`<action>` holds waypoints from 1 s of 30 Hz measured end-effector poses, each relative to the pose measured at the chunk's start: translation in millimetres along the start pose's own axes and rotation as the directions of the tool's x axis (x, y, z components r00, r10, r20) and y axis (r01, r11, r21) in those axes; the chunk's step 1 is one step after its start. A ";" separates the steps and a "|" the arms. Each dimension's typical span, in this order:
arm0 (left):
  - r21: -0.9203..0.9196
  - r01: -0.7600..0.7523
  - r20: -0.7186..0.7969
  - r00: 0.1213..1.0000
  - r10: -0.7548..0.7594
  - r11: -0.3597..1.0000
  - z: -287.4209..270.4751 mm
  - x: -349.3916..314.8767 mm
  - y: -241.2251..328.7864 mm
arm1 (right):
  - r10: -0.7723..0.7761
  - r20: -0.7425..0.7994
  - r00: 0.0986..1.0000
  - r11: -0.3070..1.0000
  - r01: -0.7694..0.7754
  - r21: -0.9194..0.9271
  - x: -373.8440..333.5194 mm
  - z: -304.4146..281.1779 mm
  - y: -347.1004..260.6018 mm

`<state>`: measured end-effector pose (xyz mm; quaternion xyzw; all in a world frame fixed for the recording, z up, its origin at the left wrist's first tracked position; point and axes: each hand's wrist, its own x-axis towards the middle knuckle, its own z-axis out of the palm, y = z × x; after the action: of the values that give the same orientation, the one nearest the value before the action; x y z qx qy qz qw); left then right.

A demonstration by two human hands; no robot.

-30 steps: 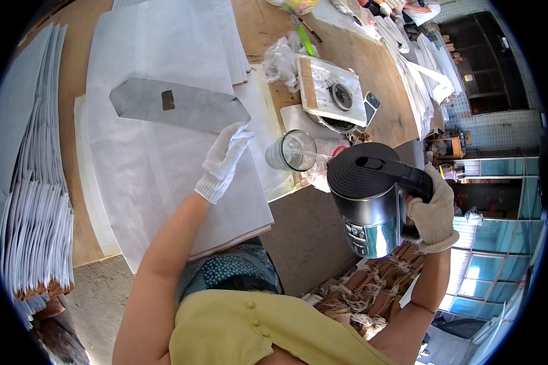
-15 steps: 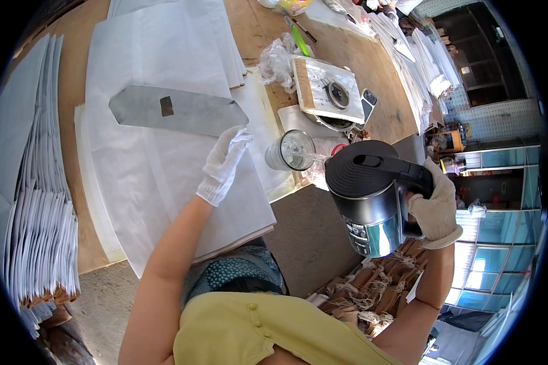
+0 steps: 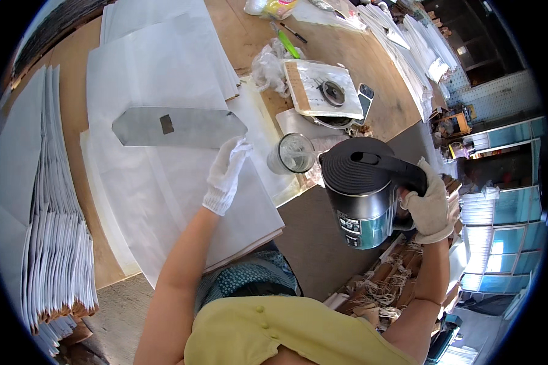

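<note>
My right hand [image 3: 429, 204], in a whitish work glove, grips the handle of a black and steel electric kettle [image 3: 359, 188]. The kettle's spout is at the rim of a clear drinking glass [image 3: 291, 154], and a short stream of water runs into it. The glass stands near the table's front edge. My left hand [image 3: 228, 173], in a white knit glove, rests on the large white paper sheets [image 3: 164, 213] with its fingers stretched out. Its fingertips lie by the right end of a flat grey metal plate [image 3: 195, 127] that has a small rectangular hole.
A thick stack of folded white paper [image 3: 58, 261] stands at the left. Behind the glass are a white block [image 3: 316, 82] with a dark ring on it, a phone [image 3: 364, 100], a crumpled plastic bag [image 3: 268, 68] and a green-handled tool [image 3: 287, 44]. Tied brown bundles [image 3: 393, 277] lie below at right.
The whole view has shifted slightly. The kettle's spout has come a little closer to the glass, with water still running. My left hand stays beside the metal plate's end.
</note>
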<state>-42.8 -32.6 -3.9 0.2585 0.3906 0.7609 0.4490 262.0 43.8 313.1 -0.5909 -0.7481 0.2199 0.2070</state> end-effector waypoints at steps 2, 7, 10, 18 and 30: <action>-0.010 -0.007 0.004 1.000 0.007 1.000 -0.8 -0.4 -1.2 | 0.009 -0.029 1.000 0.997 -0.006 0.071 -4.1 6.4 17.2; 0.073 -0.014 0.022 1.000 0.012 0.997 -3.2 1.0 -6.6 | 0.095 -0.026 0.995 0.936 -0.080 0.342 -14.4 13.1 56.0; 0.112 -0.028 0.001 1.000 0.028 0.993 -8.6 -0.2 -12.1 | 0.045 -0.068 0.997 0.833 0.000 0.553 -20.3 12.5 97.1; 0.300 -0.048 0.048 0.998 0.035 0.953 -8.8 -2.6 1.7 | 0.139 -0.418 0.898 0.642 0.240 0.728 10.6 -34.6 162.2; 0.558 -0.157 0.083 0.988 0.133 0.815 16.6 -10.2 3.6 | 0.351 -0.677 0.647 0.814 0.147 0.562 240.8 -37.3 255.6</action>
<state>-27.4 -36.6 8.0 0.4236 0.5675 0.6385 0.3016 433.9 334.1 208.9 -0.5803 -0.4539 0.1785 0.6522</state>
